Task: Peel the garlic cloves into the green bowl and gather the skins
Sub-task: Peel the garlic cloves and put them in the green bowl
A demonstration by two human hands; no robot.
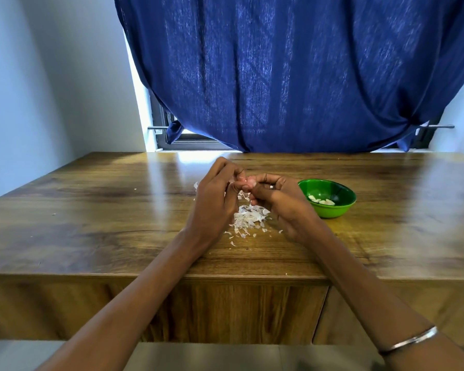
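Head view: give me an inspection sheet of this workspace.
Surface: wooden table, glossy, with glare.
Job's things: green bowl to the right, peeled cloves inside; garlic clove pinched between both hands.
Clutter: heap of skins under the hands, flakes scattered around.
Hands: left hand and right hand both hold the clove.
Cables: nothing seen.
Surroundings: blue curtain over a window, white wall.

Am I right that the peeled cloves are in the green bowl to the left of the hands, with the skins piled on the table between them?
Not quite: the head view shows the green bowl to the right of the hands; the rest holds.
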